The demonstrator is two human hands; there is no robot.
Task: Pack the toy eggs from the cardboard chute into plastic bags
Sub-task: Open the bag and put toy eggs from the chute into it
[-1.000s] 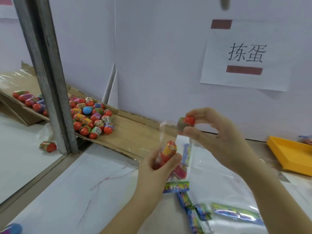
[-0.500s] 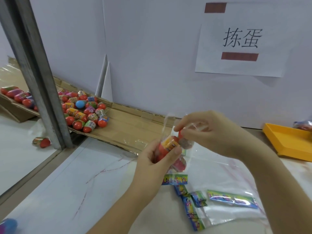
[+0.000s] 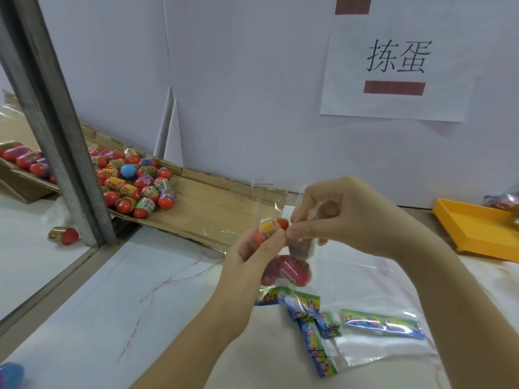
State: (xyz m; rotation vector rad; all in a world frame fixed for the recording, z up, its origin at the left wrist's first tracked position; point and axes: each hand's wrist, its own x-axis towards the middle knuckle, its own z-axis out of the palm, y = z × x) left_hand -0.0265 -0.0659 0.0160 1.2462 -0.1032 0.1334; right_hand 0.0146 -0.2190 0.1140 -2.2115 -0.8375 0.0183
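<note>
Right hand (image 3: pixel 345 217) has pushed its egg (image 3: pixel 300 247) into the bag (image 3: pixel 269 203); left hand (image 3: pixel 252 254) grips bag. Another egg packed.

Only readable text: "拣蛋", two black characters on the white paper sheet (image 3: pixel 398 63) stuck to the wall panel (image 3: pixel 252 80). Dark red tape strips (image 3: pixel 394 88) above and below the characters carry no lettering. Egg wrappers (image 3: pixel 151 190) and the bag header cards (image 3: pixel 382 324) have colour print, too blurred to read.
</note>
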